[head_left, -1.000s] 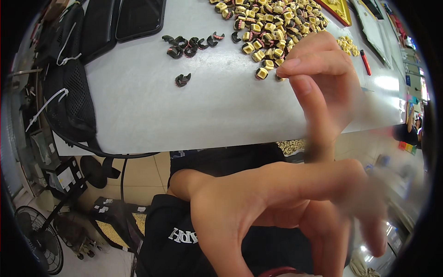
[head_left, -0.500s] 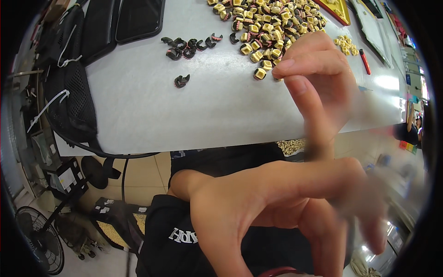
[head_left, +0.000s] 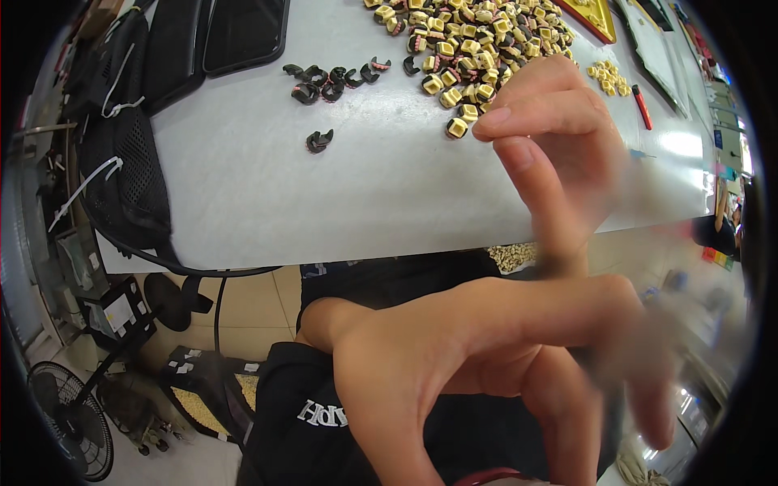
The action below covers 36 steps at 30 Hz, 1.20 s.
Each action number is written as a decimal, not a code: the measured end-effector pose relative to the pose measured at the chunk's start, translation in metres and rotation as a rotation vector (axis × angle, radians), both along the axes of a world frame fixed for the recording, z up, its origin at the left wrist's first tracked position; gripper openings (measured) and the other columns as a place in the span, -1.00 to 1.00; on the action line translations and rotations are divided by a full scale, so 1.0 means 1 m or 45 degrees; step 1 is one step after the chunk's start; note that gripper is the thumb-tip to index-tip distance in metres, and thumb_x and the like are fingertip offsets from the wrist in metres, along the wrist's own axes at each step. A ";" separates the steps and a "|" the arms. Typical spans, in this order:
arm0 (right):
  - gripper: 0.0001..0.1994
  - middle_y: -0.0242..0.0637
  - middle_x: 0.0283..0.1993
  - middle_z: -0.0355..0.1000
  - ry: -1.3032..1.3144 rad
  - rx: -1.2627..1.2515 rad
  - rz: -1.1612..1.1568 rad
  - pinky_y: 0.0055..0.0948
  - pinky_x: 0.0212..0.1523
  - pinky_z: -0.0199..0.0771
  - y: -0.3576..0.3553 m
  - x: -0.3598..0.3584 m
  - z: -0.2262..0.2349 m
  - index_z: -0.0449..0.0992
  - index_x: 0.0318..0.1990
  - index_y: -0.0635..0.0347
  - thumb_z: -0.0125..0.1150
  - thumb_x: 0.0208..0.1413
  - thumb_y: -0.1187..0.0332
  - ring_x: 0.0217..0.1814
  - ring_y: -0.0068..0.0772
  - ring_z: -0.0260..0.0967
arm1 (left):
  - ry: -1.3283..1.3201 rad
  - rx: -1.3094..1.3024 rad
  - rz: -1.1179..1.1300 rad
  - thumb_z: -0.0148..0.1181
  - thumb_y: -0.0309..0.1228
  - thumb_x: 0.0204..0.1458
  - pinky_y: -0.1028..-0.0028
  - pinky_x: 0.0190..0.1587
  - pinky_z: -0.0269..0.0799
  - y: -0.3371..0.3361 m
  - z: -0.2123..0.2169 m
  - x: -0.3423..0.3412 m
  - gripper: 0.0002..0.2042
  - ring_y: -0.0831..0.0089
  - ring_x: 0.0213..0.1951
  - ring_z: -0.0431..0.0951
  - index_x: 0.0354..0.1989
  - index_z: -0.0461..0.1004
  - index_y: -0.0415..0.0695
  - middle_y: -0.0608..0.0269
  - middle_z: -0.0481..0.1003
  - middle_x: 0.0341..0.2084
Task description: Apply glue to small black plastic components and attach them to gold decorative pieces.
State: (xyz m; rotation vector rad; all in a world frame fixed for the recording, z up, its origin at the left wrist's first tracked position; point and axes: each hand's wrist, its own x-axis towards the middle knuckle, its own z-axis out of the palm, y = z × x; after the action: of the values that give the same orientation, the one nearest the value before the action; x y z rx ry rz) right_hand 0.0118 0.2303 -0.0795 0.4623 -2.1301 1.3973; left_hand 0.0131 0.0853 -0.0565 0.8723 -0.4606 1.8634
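Note:
My right hand hovers over the near edge of the pile of small yellow hollow blocks with dark and pink parts. Its thumb and forefinger come close in a pinch; whatever may be between them is too small to make out. Close to the camera, my left hand reaches across to the right, fingers bent, above my lap. Blur smears its fingertips, so I cannot see whether they hold anything. Several dark curved pieces with pink bumps lie left of the pile, and another dark piece lies nearer.
Two flat black devices lie at the far left, beside a black mesh bag. Right of the pile are small yellow pieces, a red-handled tool and a yellow tray with a red rim. A fan stands lower left.
My right hand has shifted very slightly left, and its thumb and forefinger look a touch further apart. My left hand is almost where it was. Nothing on the table has visibly moved.

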 end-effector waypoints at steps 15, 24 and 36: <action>-0.90 -0.22 -0.38 0.33 -0.066 -0.048 -0.016 -0.58 -0.35 0.21 -0.003 0.000 -0.001 0.44 -0.33 0.29 0.08 -0.06 0.55 -0.35 -0.46 0.22 | 0.030 0.005 0.002 0.34 -0.44 -0.32 0.55 -0.17 0.31 0.010 -0.001 -0.011 -0.48 0.34 -0.28 0.49 -0.20 0.18 -0.36 0.02 0.46 -0.40; -0.90 -0.22 -0.38 0.33 -0.053 -0.027 -0.019 -0.57 -0.36 0.21 -0.007 0.003 0.001 0.44 -0.34 0.28 0.08 -0.07 0.55 -0.36 -0.46 0.22 | 0.067 -0.008 0.032 0.34 -0.45 -0.31 0.55 -0.16 0.31 0.000 0.002 -0.012 -0.48 0.33 -0.28 0.50 -0.20 0.18 -0.36 0.01 0.47 -0.40; -0.89 -0.23 -0.39 0.32 -0.026 0.007 -0.004 -0.57 -0.36 0.21 -0.002 0.001 0.001 0.43 -0.32 0.28 0.07 -0.05 0.56 -0.36 -0.46 0.21 | 0.065 -0.032 0.027 0.34 -0.46 -0.30 0.54 -0.16 0.31 -0.004 0.000 -0.016 -0.48 0.31 -0.28 0.50 -0.20 0.17 -0.36 0.00 0.47 -0.41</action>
State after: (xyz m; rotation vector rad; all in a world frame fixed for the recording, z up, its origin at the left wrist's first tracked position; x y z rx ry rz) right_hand 0.0124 0.2286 -0.0781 0.4489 -2.1507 1.4003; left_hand -0.0025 0.0811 -0.0567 0.9087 -0.3971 1.8577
